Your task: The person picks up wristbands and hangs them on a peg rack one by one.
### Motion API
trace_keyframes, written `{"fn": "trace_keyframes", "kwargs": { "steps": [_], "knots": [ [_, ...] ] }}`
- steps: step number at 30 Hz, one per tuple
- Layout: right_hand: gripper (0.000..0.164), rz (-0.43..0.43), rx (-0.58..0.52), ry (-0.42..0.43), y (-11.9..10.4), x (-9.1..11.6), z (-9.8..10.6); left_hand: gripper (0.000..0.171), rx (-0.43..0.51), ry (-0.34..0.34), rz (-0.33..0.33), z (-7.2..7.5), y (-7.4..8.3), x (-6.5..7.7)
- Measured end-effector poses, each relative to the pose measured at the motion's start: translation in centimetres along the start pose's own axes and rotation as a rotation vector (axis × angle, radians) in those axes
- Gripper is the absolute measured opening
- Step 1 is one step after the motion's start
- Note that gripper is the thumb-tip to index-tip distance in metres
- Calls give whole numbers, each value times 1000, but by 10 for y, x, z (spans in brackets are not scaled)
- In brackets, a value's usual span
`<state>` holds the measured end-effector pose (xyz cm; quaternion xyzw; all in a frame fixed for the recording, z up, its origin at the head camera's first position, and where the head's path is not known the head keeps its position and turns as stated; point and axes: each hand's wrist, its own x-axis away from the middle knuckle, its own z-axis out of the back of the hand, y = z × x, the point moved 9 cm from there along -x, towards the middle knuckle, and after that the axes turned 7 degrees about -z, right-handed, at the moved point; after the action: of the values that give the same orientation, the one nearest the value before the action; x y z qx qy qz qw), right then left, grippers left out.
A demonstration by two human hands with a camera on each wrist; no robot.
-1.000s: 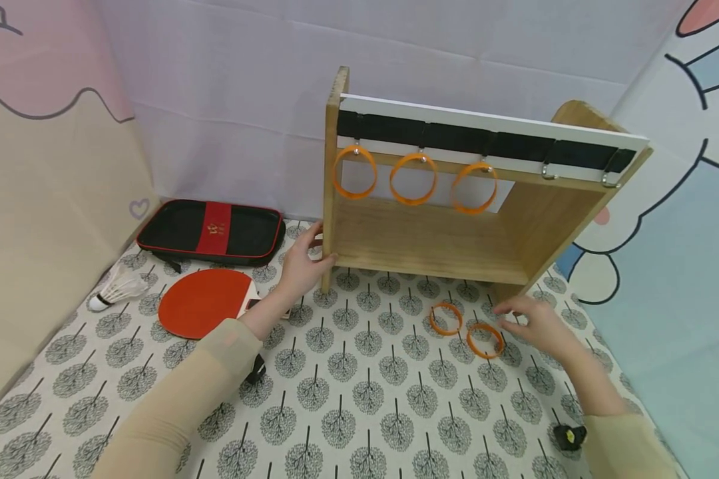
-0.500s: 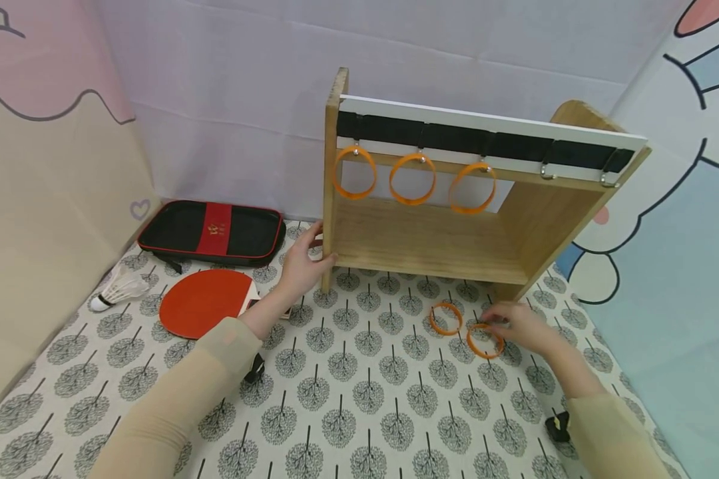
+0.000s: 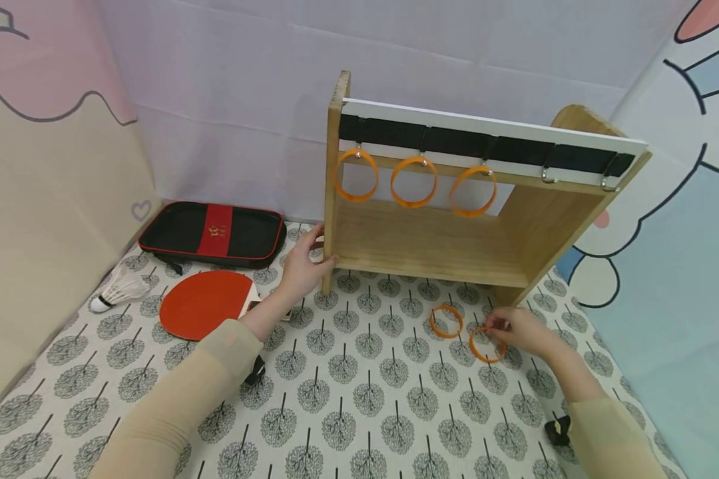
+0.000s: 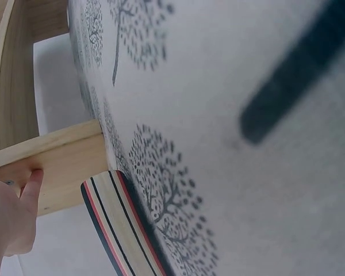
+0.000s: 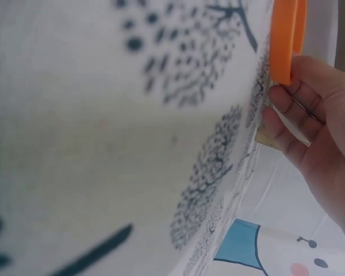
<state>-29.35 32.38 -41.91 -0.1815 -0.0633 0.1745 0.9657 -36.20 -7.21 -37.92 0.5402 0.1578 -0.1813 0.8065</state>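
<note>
A wooden rack (image 3: 431, 239) stands at the back, with a white-and-black hook strip (image 3: 455, 140) along its top. My left hand (image 3: 301, 271) holds its left side panel; in the left wrist view the thumb touches the panel's outer face. Three orange rings hang from the hooks, the left one (image 3: 352, 198) nearest that panel. The two hooks at the right, such as the end hook (image 3: 609, 186), bear no ring. On the cloth before the rack, my right hand (image 3: 521, 330) pinches an orange ring (image 5: 282, 43), slightly tilted. Another orange ring (image 3: 445, 335) lies left of it.
A red table tennis bat (image 3: 204, 303) lies left of the rack, its handle partly behind my left arm. Beyond it are a black-and-red case (image 3: 176, 229) and a shuttlecock (image 3: 120, 289). Patterned cloth (image 3: 365, 426) covers the table, with fabric walls behind and on both sides.
My right hand has moved left to the nearer ring on the cloth and taken hold of it; the ring has shifted slightly. My left hand stays at the rack's side panel.
</note>
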Motion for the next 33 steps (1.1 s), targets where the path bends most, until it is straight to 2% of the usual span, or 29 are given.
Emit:
{"fn": "trace_keyframes", "kwargs": {
  "steps": [10, 14, 21, 27, 33],
  "knots": [
    [5, -46, -20, 49, -4, 6, 12, 73, -4, -5, 1, 0, 1, 1],
    [7, -28, 11, 99, -11, 9, 19, 72, -6, -6, 2, -1, 1, 3],
    [12, 80, 4, 216, -30, 17, 42, 73, 1, 5, -10, 0, 1, 1],
    [17, 149, 48, 333, -49, 24, 65, 73, 0, 7, -14, -1, 2, 0],
    [20, 230, 47, 436, -76, 37, 93, 74, -5, 10, -9, -1, 0, 0]
  ]
}}
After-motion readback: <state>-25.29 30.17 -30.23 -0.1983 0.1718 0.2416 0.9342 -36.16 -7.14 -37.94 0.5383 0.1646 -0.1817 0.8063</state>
